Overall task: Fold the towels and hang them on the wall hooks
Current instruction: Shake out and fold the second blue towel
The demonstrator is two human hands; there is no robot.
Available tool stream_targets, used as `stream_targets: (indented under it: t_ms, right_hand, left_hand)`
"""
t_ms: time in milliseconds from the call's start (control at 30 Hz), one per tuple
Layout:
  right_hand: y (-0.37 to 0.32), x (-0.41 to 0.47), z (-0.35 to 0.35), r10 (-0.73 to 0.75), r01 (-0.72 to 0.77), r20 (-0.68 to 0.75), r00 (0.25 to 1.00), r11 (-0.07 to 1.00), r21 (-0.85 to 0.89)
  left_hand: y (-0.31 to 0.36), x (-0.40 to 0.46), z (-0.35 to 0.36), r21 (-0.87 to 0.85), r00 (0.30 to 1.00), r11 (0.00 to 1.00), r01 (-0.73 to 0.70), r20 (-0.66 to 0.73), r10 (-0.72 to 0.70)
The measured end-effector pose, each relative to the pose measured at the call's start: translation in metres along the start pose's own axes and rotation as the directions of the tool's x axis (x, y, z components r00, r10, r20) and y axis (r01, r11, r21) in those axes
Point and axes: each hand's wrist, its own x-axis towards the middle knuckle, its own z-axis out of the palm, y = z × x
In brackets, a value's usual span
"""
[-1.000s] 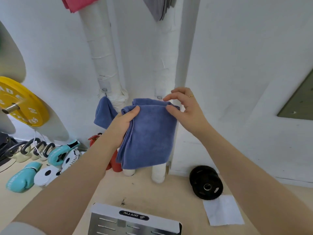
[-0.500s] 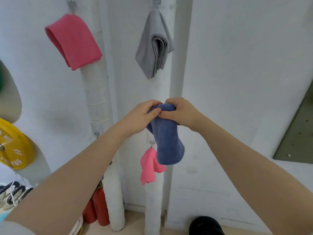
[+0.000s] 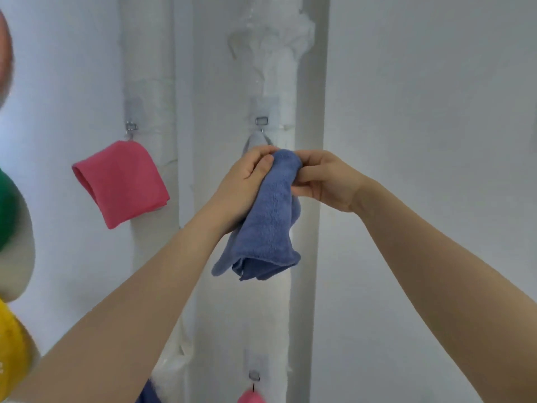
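A folded blue towel (image 3: 267, 225) hangs down from both my hands in front of the white wrapped pipes. My left hand (image 3: 247, 181) grips its top from the left, and my right hand (image 3: 325, 181) pinches the same top end from the right. Just behind and above my hands a metal wall hook (image 3: 262, 121) holds a grey towel (image 3: 255, 141), mostly hidden by my left hand. A folded pink towel (image 3: 122, 181) hangs from another hook (image 3: 131, 127) on the left pipe. Another hook (image 3: 254, 376) lower down carries a pink towel (image 3: 251, 398) at the bottom edge.
White wall and a vertical white corner post (image 3: 309, 199) stand right behind the towels. Green (image 3: 7, 210) and yellow (image 3: 11, 350) weight plates show at the left edge. A piece of blue cloth (image 3: 149, 394) peeks out under my left forearm.
The view has swung upward from the floor to the upper hooks. My hands have gathered the flat blue towel into a bunch at its top and raised it toward the hook with the grey towel.
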Motion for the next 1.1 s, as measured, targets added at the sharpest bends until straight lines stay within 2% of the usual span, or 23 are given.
stream_targets:
  t_ms: [100,233,367,467,567,633,667,733,833,900,967,1100]
  right_hand:
    - [-0.018,0.019,-0.012,-0.113,0.103,-0.051,0.992,0.981,-0.163]
    - [-0.051,0.03,-0.018,-0.216,0.213,-0.02,0.976,0.972,-0.098]
    - [-0.07,0.051,-0.018,-0.29,0.284,-0.078,0.954,0.956,-0.076]
    - [-0.072,0.077,-0.016,-0.303,0.276,-0.113,0.946,0.939,-0.207]
    - [-0.078,0.1,-0.018,-0.326,0.301,-0.203,0.923,0.942,-0.148]
    - [-0.09,0.11,-0.022,-0.378,0.343,-0.284,0.881,0.924,-0.167]
    - [-0.096,0.115,-0.026,-0.429,0.37,-0.307,0.85,0.899,-0.234]
    - [-0.111,0.124,-0.035,-0.527,0.413,-0.304,0.794,0.834,-0.367]
    - [-0.133,0.138,-0.052,-0.595,0.458,-0.27,0.757,0.778,-0.43]
    - [-0.147,0.152,-0.066,-0.642,0.473,-0.241,0.728,0.724,-0.503]
    - [-0.162,0.166,-0.078,-0.707,0.462,-0.226,0.67,0.635,-0.619]
    - [-0.188,0.205,-0.094,-0.801,0.449,-0.204,0.563,0.503,-0.738]
  left_hand:
    - [0.016,0.022,-0.001,-0.012,1.0,1.0,0.011,-0.007,-0.011]
    - [0.039,0.046,-0.011,0.061,0.999,0.998,0.006,-0.037,-0.004]
    - [0.052,0.073,-0.021,0.182,0.991,0.983,-0.015,-0.125,0.038]
    - [0.049,0.096,-0.027,0.139,0.987,0.99,0.002,-0.159,0.02]
    - [0.048,0.123,-0.035,0.096,0.982,0.995,-0.018,-0.184,0.036]
    - [0.054,0.143,-0.043,0.104,0.974,0.99,-0.095,-0.194,0.114]
    - [0.058,0.153,-0.047,0.108,0.969,0.984,-0.141,-0.189,0.159]
    - [0.065,0.171,-0.054,0.101,0.955,0.97,-0.221,-0.179,0.236]
    - [0.075,0.196,-0.063,0.123,0.936,0.95,-0.286,-0.178,0.305]
    - [0.081,0.216,-0.067,0.203,0.911,0.921,-0.334,-0.181,0.37]
    - [0.089,0.237,-0.073,0.359,0.876,0.857,-0.37,-0.171,0.451]
    - [0.099,0.277,-0.086,0.534,0.81,0.761,-0.368,-0.218,0.544]
